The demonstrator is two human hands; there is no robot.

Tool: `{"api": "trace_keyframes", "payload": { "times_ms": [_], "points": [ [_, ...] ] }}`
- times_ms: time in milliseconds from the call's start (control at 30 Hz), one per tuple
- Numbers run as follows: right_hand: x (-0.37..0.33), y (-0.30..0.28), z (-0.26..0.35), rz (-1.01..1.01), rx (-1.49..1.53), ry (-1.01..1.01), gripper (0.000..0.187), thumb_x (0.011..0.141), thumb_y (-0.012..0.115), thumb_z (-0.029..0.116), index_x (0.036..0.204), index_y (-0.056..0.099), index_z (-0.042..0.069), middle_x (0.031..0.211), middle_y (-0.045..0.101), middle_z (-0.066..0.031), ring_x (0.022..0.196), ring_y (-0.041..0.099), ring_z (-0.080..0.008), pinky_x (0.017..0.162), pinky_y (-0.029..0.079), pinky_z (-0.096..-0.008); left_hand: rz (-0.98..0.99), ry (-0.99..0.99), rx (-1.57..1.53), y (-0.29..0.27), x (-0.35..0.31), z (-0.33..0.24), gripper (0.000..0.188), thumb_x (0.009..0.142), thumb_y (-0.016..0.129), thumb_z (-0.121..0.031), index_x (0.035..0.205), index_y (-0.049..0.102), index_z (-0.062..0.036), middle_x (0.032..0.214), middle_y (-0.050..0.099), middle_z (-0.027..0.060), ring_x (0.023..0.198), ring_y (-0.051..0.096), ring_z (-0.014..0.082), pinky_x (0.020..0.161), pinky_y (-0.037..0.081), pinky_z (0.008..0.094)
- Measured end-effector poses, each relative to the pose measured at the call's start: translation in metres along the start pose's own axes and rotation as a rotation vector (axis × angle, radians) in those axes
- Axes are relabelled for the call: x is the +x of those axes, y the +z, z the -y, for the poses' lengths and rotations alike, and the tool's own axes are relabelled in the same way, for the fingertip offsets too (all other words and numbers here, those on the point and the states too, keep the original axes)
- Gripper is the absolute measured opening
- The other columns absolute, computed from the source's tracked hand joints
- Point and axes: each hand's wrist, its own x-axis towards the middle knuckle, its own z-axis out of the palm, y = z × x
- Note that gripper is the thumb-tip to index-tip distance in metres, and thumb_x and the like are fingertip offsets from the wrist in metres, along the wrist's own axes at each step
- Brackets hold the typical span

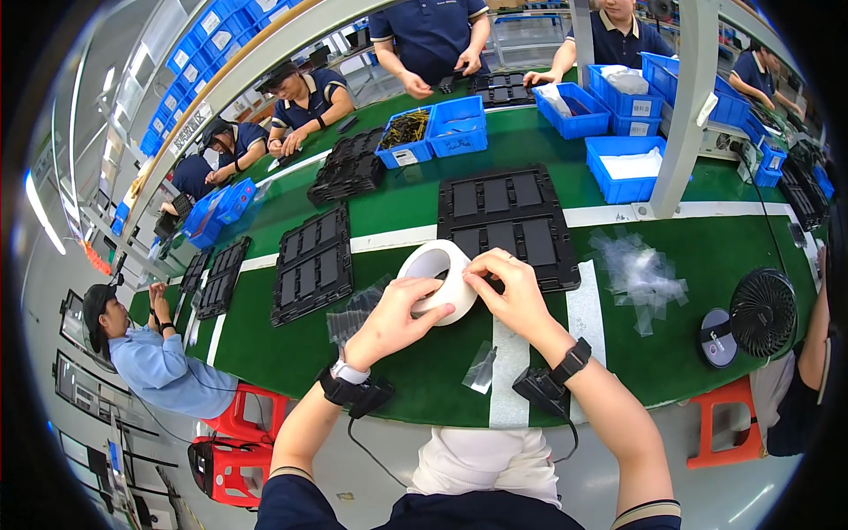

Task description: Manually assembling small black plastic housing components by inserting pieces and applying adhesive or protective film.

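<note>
both hands, left and right, grip one white tape roll before two black trays.

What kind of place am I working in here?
Most likely a factory assembly line: a long green workbench with black moulded part trays, blue parts bins, and several seated co-workers in matching dark shirts.

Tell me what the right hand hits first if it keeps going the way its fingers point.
The right hand points left, its fingertips already on the white tape roll, so the roll comes first; the left hand holds its other side.
</note>
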Motion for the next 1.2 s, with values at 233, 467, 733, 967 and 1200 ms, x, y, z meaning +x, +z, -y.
{"api": "trace_keyframes", "payload": {
  "times_ms": [233, 467, 733, 967, 1200],
  "points": [
    [0.000, 0.000, -0.002, -0.016, -0.048, 0.069, 0.005, 0.081, 0.054, 0.005, 0.082, 0.053, 0.000, 0.080, 0.057, -0.0104, 0.074, 0.057, -0.0240, 0.066, 0.046, -0.0321, 0.085, 0.036, 0.186, 0.002, -0.020, 0.013, 0.029, 0.079, 0.064, -0.023, 0.102, 0.059, -0.0056, 0.091, 0.063, 0.0057, 0.086, 0.061, 0.0207, 0.103, 0.021, 0.0489],
    [0.002, -0.003, -0.001, -0.008, -0.058, 0.116, 0.006, 0.085, 0.051, 0.005, 0.085, 0.049, -0.001, 0.086, 0.059, -0.0108, 0.081, 0.059, -0.0226, 0.070, 0.048, -0.0313, -0.008, 0.163, 0.424, 0.011, -0.021, 0.004, 0.022, 0.077, 0.065, -0.024, 0.088, 0.058, -0.0062, 0.081, 0.055, 0.0052, 0.081, 0.056, 0.0226, 0.095, 0.031, 0.0457],
    [0.004, -0.005, 0.016, -0.026, -0.046, 0.048, 0.009, 0.083, 0.052, 0.009, 0.082, 0.048, 0.001, 0.075, 0.056, -0.0136, 0.075, 0.056, -0.0314, 0.067, 0.044, -0.0382, -0.109, 0.003, 0.339, -0.017, -0.012, -0.002, 0.019, 0.081, 0.059, -0.019, 0.088, 0.058, -0.0014, 0.079, 0.060, 0.0105, 0.075, 0.057, 0.0245, 0.086, 0.034, 0.0377],
    [-0.002, 0.001, 0.029, 0.028, 0.106, -0.015, 0.006, 0.083, 0.051, 0.006, 0.081, 0.047, 0.001, 0.072, 0.053, -0.0093, 0.066, 0.056, -0.0195, 0.061, 0.043, -0.0302, -0.163, -0.058, 0.297, -0.018, -0.001, 0.026, 0.024, 0.079, 0.057, -0.021, 0.086, 0.057, 0.0017, 0.075, 0.059, 0.0159, 0.070, 0.057, 0.0309, 0.071, 0.040, 0.0380],
    [-0.002, 0.008, 0.014, -0.024, 0.196, 0.190, 0.022, 0.077, 0.065, 0.010, 0.081, 0.046, 0.002, 0.066, 0.052, -0.0032, 0.057, 0.049, -0.0073, 0.055, 0.042, -0.0224, -0.304, 0.035, 0.392, -0.014, -0.008, 0.024, 0.017, 0.074, 0.057, -0.018, 0.073, 0.059, -0.0017, 0.066, 0.057, 0.0119, 0.064, 0.052, 0.0260, 0.070, 0.032, 0.0352]
  ]
}}
